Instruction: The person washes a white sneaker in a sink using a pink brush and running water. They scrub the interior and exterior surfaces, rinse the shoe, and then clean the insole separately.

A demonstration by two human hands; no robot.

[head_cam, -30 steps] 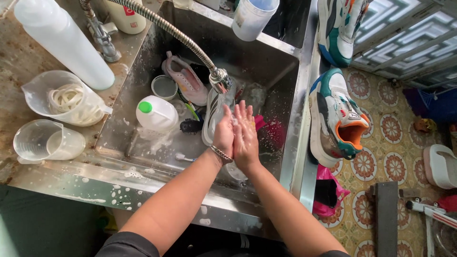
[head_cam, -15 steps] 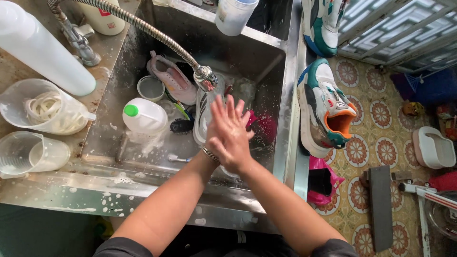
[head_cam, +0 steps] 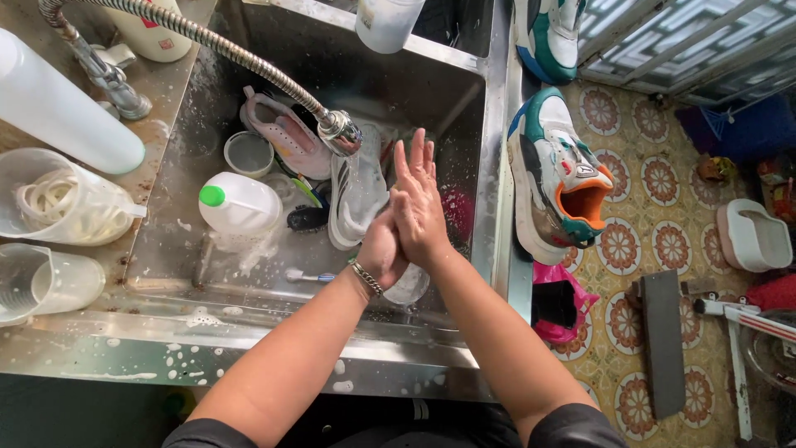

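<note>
My left hand [head_cam: 383, 249] is mostly hidden behind my right hand [head_cam: 419, 207]; the two are pressed palm to palm over the steel sink [head_cam: 398, 87], holding nothing, right fingers straight and pointing away from me. Can't tell if water runs from the spray head [head_cam: 340, 133], the stream is too hard to make out. A metal chain bracelet [head_cam: 365, 276] sits on my left wrist.

Just beside my hands, in the basin, lies a white sneaker with dark stripes [head_cam: 358, 192], sole edge up, partly under the spray head. The ribbed metal hose [head_cam: 207, 37] runs off the top left. Further in the basin: a pink perforated insole [head_cam: 286, 133], a white jug with green cap [head_cam: 236, 203], a small round cup [head_cam: 248, 152], a dark brush [head_cam: 307, 218], something magenta [head_cam: 458, 211] half covered by my right hand, unclear what. Soap foam specks dot the sink's front rim.

On the counter, clear plastic pitchers [head_cam: 58, 203], cut off at the left edge. A white, teal and orange sneaker [head_cam: 560, 178] rests on the sink's right edge.
</note>
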